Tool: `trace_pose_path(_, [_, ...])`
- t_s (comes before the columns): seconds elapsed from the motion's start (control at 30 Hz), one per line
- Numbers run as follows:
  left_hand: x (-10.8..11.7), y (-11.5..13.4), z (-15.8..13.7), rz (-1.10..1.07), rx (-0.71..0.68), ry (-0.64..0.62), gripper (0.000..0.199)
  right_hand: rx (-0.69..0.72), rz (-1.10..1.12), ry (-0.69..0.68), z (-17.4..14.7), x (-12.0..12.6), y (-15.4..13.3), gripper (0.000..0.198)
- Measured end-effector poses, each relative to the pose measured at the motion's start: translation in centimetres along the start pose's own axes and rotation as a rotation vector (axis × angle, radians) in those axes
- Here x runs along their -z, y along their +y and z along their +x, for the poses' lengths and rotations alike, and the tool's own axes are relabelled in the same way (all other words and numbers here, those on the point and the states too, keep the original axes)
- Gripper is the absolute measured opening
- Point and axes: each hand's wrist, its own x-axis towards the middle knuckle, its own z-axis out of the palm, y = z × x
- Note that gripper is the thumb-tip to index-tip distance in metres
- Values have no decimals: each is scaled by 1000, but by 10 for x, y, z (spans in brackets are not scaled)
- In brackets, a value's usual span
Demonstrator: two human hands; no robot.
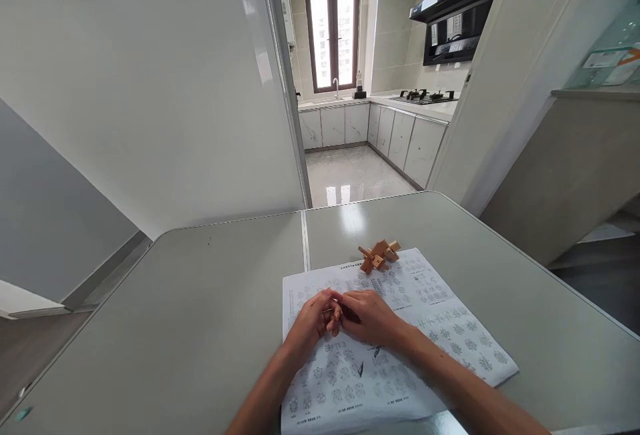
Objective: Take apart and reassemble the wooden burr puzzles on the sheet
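Over a large printed sheet (400, 368), my left hand (316, 318) and my right hand (371, 317) meet at the fingertips. Curled fingers on both hands hide whatever they may hold; a dark patch shows under the right palm, too unclear to name. Just beyond them, a cluster of wooden puzzle pieces (379, 256) rests on the sheet's far edge, some bars interlocked and pointing different ways. Rows of small line drawings of puzzle shapes and short text lines cover the paper.
The grey-green table (210, 328) has a pale seam and rounded far corners. A white wall (200, 88) stands past its left side. Through a doorway is a kitchen with a gas hob (427, 96). A clear plastic container (610, 58) sits on a ledge at right.
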Motion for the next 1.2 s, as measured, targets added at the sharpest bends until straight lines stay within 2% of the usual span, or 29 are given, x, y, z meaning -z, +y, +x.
trace_pose_path(0.2, [3, -2, 1, 0, -4, -14, 43, 13, 14, 27, 0, 0, 0, 16])
trace_pose_path(0.53, [4, -3, 2, 4, 3, -22, 44, -26, -24, 52, 1, 2, -2, 13])
trace_pose_path(0.7, [5, -3, 2, 23, 12, 3, 44, -121, -52, 220, 5, 11, 2, 13])
trace_pose_path(0.97, [4, -3, 3, 41, 22, 16, 42, -233, -219, 649, 15, 41, 19, 15])
trace_pose_path(1.1, [6, -5, 4, 36, 28, 11, 42, -346, -298, 739, 14, 50, 30, 21])
trace_pose_path(1.2, [7, -5, 3, 39, 30, 2, 40, -407, -314, 749, 12, 53, 37, 28])
